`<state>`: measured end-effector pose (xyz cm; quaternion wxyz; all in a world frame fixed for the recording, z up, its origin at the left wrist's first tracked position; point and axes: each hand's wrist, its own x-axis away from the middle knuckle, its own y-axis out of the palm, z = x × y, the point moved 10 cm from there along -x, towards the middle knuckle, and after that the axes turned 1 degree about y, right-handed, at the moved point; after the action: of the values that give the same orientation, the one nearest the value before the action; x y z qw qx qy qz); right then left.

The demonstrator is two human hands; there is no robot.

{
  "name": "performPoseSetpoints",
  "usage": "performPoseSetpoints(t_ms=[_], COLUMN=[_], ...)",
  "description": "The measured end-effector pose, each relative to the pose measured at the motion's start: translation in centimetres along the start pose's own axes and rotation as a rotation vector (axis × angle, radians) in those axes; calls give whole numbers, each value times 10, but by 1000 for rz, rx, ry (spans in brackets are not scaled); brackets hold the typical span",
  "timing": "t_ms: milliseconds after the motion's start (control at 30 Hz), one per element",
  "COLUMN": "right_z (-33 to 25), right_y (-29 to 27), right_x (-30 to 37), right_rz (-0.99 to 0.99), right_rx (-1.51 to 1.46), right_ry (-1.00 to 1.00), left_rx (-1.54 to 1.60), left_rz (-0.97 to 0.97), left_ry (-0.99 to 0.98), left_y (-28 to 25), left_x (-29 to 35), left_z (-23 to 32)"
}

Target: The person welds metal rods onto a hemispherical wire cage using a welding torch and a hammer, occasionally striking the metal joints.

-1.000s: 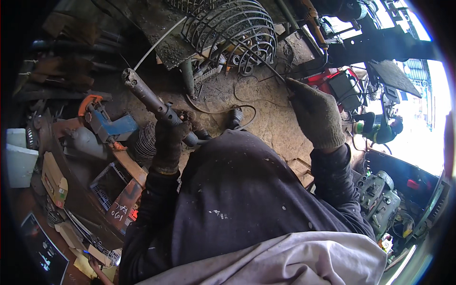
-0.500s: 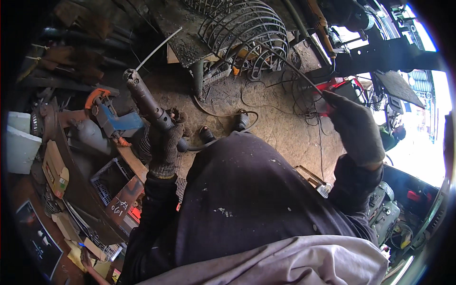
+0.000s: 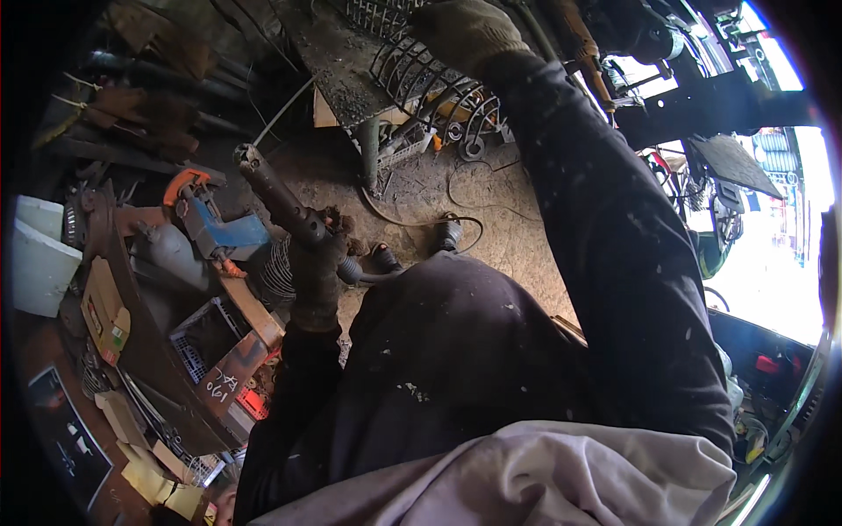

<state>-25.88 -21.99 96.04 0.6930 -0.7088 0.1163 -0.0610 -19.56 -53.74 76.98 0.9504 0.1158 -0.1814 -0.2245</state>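
Nearby, my gloved left hand (image 3: 317,273) is wrapped around a dark tubular tool (image 3: 285,203), its fingers lost in shadow; a thin rod (image 3: 285,111) juts from the tip. Farther out, my right hand (image 3: 465,37) covers part of the curved metal bars (image 3: 405,72); with its fingertips indistinct, I cannot tell whether it grips anything. The upper edge cuts off the grimy tabletop (image 3: 344,83).

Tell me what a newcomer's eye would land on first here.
First, the dark tube with a thin pale rod slanting up from its far end, gripped in the gloved left hand left of centre. Next, the gloved right hand at the top, beside a cage of curved bars. Then the blue-and-orange tool, bright among the clutter at left.
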Motion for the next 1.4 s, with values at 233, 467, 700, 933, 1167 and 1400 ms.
performPoseSetpoints(t_ms=[233, 467, 700, 933, 1167, 1400], right_z=[7, 14, 24, 29, 26, 26], right_y=[30, 21, 16, 30, 28, 24], right_x=[-22, -18, -9, -16, -17, -14], right_rz=[182, -3, -122, -36, 42, 40], right_rx=[52, -53, -170, -133, -163, -197], right_ry=[-240, 39, 250, 174, 127, 171], left_rx=[-326, -529, -811, -859, -917, -726], left_rz=[90, 47, -66, -74, -66, -92], left_ry=[-11, 59, 259, 204, 302, 214], left_y=[-10, -12, 2, 20, 14, 21], left_x=[8, 6, -13, -24, -26, -32], left_z=[5, 34, 44, 53, 50, 50])
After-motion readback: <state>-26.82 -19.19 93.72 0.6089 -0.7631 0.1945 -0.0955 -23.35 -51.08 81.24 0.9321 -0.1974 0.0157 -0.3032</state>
